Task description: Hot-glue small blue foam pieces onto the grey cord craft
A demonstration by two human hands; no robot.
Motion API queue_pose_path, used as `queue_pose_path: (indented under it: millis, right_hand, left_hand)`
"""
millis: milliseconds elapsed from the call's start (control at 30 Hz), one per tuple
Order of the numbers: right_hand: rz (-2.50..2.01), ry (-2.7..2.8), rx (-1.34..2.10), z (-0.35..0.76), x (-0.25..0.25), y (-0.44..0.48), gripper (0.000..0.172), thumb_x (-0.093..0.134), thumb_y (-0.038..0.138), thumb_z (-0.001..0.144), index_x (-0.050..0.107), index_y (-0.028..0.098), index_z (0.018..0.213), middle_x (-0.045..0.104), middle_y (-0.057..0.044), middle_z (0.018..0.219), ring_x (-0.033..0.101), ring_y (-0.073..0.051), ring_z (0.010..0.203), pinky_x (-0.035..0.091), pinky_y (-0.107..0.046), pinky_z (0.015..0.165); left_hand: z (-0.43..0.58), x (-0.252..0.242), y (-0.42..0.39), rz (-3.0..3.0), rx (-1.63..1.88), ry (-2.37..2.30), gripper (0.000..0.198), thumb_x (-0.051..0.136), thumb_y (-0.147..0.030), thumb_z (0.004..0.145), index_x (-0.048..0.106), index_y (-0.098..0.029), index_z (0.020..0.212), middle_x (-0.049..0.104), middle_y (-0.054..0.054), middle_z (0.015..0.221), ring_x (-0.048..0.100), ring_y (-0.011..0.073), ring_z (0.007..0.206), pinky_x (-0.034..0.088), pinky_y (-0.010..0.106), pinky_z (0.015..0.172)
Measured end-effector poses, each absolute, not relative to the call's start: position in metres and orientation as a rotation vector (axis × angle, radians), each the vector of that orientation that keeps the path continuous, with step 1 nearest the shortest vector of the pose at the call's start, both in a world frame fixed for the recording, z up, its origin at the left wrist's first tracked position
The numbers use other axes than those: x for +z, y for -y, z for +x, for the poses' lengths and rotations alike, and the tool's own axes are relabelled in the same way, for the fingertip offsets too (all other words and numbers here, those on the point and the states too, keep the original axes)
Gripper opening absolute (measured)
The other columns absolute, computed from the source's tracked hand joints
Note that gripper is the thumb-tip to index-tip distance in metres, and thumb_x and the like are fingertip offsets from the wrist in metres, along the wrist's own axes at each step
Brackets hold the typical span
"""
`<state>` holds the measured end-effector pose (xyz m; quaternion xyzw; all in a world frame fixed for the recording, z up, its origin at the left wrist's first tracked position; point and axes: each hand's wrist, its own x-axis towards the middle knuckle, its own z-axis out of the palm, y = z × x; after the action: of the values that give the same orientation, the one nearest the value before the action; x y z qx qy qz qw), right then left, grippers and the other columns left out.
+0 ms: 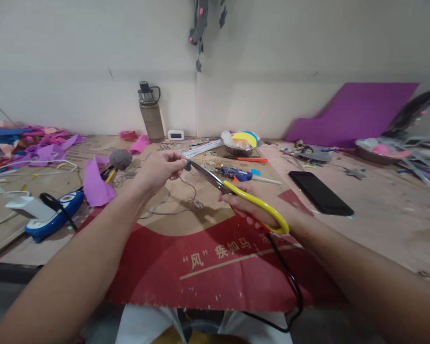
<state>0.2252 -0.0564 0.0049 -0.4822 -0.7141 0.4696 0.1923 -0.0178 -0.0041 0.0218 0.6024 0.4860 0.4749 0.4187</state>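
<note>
My left hand [165, 169] pinches a small dark grey piece [188, 165] above the cardboard. From that hand a thin grey yarn [191, 188] hangs down and trails in loops over the cardboard sheet [157, 267]. Yellow-handled scissors [254, 200] are held in my right hand [245, 205]; their blades point up and left, and the tips meet the dark piece at my left fingertips. A grey yarn ball [121, 159] lies left of my left hand. Behind the scissors is a blue glue gun [236, 173] with a white stick.
A black phone [320, 192] lies at the right. On the left are a blue power strip [55, 217], cables and purple felt [96, 184]. A bottle [151, 114], a small clock [176, 135] and a bowl [241, 149] stand near the wall. A black cord hangs over the front edge.
</note>
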Motion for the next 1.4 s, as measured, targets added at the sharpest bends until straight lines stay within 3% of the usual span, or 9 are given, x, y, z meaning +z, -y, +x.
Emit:
queue_pose_path:
  millis: [433,1000,1400]
  right_hand:
    - [-1.225,2.047,1.202,0.221,0.005,0.057,0.033,0.053,0.051,0.086,0.055,0.02,0.095,0.042,0.008,0.058,0.04,-0.004,0.04,0.033,-0.017,0.037]
    - [-1.219,2.021,1.368,0.227,0.007,0.063,0.039,0.044,0.059,0.089,0.049,0.021,0.092,0.045,0.007,0.055,0.041,-0.006,0.04,0.033,-0.018,0.037]
    - [-1.224,2.038,1.385,0.226,0.014,0.064,0.035,0.044,0.055,0.09,0.05,0.02,0.089,0.045,0.007,0.055,0.043,-0.006,0.04,0.033,-0.018,0.038]
  left_hand:
    - [-0.018,0.025,0.003,1.446,1.216,-1.217,0.008,0.066,-0.018,0.069,0.062,-0.012,0.067,0.05,-0.003,0.052,0.039,0.0043,0.042,0.025,0.019,0.041]
    - [-0.017,0.024,0.004,1.495,1.188,-1.213,0.008,0.067,-0.019,0.069,0.063,-0.013,0.068,0.051,-0.002,0.053,0.04,0.0042,0.043,0.027,0.018,0.042]
    - [-0.019,0.024,0.003,1.607,1.136,-1.26,0.009,0.067,-0.022,0.069,0.062,-0.015,0.069,0.051,-0.003,0.053,0.039,0.0048,0.043,0.029,0.02,0.044]
